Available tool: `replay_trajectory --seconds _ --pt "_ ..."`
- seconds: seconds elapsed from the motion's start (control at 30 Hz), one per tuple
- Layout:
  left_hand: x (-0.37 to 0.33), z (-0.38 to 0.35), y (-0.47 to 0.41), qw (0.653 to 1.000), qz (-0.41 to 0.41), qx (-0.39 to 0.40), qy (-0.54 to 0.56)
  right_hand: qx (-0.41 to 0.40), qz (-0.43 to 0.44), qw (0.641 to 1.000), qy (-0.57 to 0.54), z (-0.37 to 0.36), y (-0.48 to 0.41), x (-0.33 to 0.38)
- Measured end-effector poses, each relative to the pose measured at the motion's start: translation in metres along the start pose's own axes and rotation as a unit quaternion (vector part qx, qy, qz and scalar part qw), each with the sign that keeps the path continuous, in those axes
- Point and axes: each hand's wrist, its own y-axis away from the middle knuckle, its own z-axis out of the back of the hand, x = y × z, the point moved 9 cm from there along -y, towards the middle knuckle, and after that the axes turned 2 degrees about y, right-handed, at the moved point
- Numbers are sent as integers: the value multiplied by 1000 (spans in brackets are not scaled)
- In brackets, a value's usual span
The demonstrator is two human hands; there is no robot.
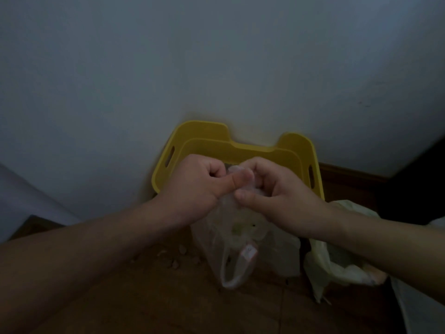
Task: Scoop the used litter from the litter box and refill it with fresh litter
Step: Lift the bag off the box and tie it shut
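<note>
We pinch the bunched neck of the clear plastic bag (240,249) with both hands, left hand (192,184) and right hand (277,189) close together. The bag hangs in front of the yellow litter box (240,150), which stands against the wall. We judge the film thin, limp and slippery, best held at the gathered top. Its small red-edged label (249,251) is too blurred to read.

Head view, sole camera: wide-angle, looking forward and down from close above the left hand (192,186) and right hand (279,189), facing the yellow plastic litter box (199,131) standing far against the pale grey wall (216,56).
</note>
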Motion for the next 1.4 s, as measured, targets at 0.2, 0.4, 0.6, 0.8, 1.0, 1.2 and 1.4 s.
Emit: replay_trajectory --seconds 0.2,0.4,0.6,0.8,1.0,1.2,1.4 --pt "-6 -7 3 997 -19 55 53 -43 -10 999 4 3 -6 4" --pt "-10 -15 7 989 -84 91 -80 -44 -31 994 91 4 -8 -6" --pt "-19 -16 8 978 -127 119 -116 -1 -81 996 -34 -3 -7 -9" --pt "-24 -16 9 966 -152 141 -154 -11 -109 994 -6 3 -6 -20" --pt "-24 -11 11 974 -157 98 -128 31 -144 989 -18 -4 -4 -25" --pt "-30 -12 15 956 -191 76 -211 0 -187 981 -44 -4 -3 -30" --pt "-20 -11 15 953 -148 27 -264 -143 -215 966 26 19 -5 -40"
